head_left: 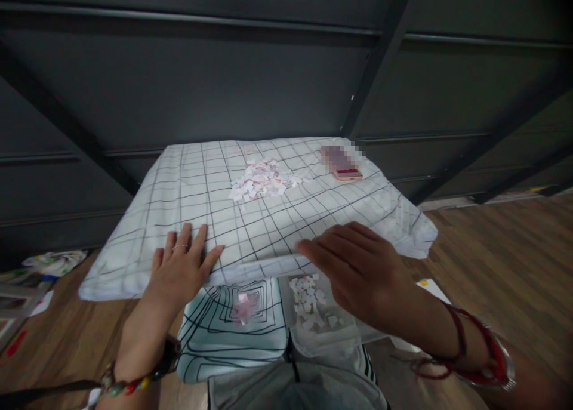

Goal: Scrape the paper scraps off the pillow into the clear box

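Paper scraps (265,181) lie on the bench (179,189); at its near edge the left hand (183,270) rests, grip spread, while the right hand (360,270) has fingers together, its grip impossible to tell.

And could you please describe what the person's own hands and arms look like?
Both hands are gloveless, with no sleeves showing. The left hand has a thin ring, with a multicoloured beaded bracelet and a dark band near the wrist. The right hand has red cords and a silvery bangle beyond its wrist.
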The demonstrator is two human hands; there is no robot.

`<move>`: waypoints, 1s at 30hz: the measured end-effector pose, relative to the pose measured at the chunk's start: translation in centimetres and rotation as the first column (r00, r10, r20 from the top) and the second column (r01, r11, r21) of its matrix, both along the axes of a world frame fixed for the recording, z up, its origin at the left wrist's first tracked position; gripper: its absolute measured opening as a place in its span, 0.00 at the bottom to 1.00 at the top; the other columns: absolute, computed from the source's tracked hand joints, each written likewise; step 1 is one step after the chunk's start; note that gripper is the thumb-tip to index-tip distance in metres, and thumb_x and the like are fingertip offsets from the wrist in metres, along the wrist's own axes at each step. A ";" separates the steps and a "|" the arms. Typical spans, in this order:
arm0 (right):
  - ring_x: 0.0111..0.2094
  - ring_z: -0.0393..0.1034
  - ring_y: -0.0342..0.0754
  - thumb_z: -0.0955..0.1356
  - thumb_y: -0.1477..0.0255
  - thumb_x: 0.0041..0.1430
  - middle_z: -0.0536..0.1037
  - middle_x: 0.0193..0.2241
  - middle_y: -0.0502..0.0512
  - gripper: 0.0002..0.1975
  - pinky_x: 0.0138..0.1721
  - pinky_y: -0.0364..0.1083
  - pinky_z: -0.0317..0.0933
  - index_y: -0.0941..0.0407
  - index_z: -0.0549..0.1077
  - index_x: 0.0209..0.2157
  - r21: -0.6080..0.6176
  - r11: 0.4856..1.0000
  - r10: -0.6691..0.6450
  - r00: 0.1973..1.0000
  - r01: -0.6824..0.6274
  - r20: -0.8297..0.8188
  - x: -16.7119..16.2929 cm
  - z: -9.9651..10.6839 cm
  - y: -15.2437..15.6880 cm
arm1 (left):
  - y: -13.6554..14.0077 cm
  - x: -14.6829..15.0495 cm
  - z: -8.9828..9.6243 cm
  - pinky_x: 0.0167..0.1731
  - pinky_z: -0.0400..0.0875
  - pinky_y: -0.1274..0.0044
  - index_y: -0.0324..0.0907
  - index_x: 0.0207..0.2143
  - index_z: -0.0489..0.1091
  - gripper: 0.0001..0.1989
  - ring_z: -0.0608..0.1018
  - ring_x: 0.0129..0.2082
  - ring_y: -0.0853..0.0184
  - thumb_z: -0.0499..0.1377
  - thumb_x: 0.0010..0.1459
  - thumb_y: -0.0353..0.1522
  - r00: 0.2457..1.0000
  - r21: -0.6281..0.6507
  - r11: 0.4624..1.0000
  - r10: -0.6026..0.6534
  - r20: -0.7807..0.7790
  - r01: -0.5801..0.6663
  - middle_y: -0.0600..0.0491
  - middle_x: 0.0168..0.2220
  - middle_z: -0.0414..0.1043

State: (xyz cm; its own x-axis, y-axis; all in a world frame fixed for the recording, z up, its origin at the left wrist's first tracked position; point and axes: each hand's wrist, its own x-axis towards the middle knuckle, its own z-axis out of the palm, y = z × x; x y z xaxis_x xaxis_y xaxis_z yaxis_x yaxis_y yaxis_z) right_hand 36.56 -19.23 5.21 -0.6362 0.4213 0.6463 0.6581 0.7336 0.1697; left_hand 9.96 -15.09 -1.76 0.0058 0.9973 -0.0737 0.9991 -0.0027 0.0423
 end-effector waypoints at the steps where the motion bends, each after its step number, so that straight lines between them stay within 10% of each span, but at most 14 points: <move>1: 0.29 0.64 0.44 0.58 0.86 0.55 0.75 0.26 0.53 0.16 0.30 0.45 0.55 0.62 0.72 0.38 0.025 0.999 -0.034 0.999 0.034 0.008 0.1 0.0 0.8 | 0.3 0.2 0.2 0.57 0.50 0.51 0.38 0.65 0.47 0.34 0.47 0.64 0.39 0.39 0.62 0.47 0.998 -0.051 0.997 0.063 0.007 -0.062 0.37 0.67 0.41; 6: 0.28 0.61 0.45 0.58 0.86 0.53 0.72 0.24 0.53 0.17 0.31 0.46 0.52 0.60 0.74 0.37 0.058 0.950 -0.307 0.952 0.306 0.007 0.2 -0.9 6.6 | 2.8 2.2 0.9 0.59 0.48 0.54 0.39 0.65 0.47 0.33 0.46 0.65 0.45 0.37 0.63 0.47 0.997 -0.018 0.998 0.057 0.045 -0.056 0.39 0.67 0.41; 11: 0.29 0.61 0.45 0.59 0.87 0.53 0.72 0.25 0.54 0.18 0.32 0.46 0.50 0.60 0.74 0.38 0.029 0.956 -0.292 0.956 0.291 0.012 -0.7 -2.3 10.2 | 4.0 2.9 0.2 0.58 0.51 0.55 0.38 0.64 0.50 0.32 0.50 0.65 0.46 0.38 0.63 0.45 0.999 0.044 0.999 0.030 0.024 -0.031 0.39 0.66 0.45; 30: 0.29 0.62 0.46 0.57 0.87 0.54 0.73 0.26 0.54 0.18 0.33 0.46 0.49 0.60 0.75 0.36 -0.015 0.970 -0.241 0.969 0.242 0.055 -1.2 -2.2 9.8 | 2.8 2.3 -0.8 0.60 0.48 0.60 0.39 0.63 0.53 0.31 0.52 0.65 0.50 0.39 0.63 0.45 0.999 0.138 0.990 0.034 0.003 -0.034 0.42 0.66 0.49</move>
